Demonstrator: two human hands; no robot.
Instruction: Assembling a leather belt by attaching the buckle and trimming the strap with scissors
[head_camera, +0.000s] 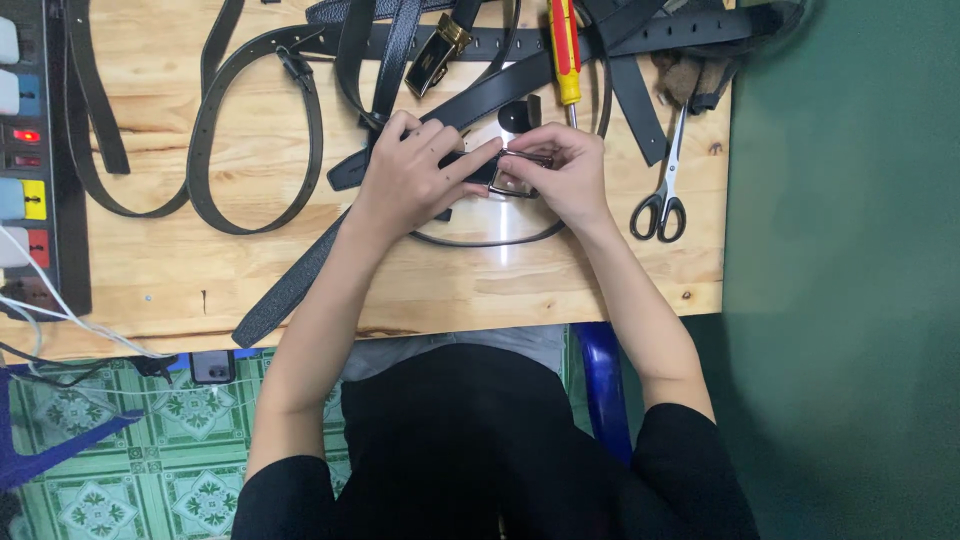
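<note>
My left hand (415, 170) pinches the end of a black leather belt (285, 290) that runs diagonally down toward the table's front edge. Touching it from the right, my right hand (562, 172) grips a silver metal buckle (520, 172) at that belt end. Both hands meet over the middle of the wooden table (450, 290). My fingers hide most of the buckle and the belt tip.
Several black belts (250, 130) lie looped across the back of the table, one with a gold buckle (438, 55). A red-and-yellow screwdriver (565, 50) and scissors (662, 190) lie to the right. A power strip (25, 150) sits at the left edge.
</note>
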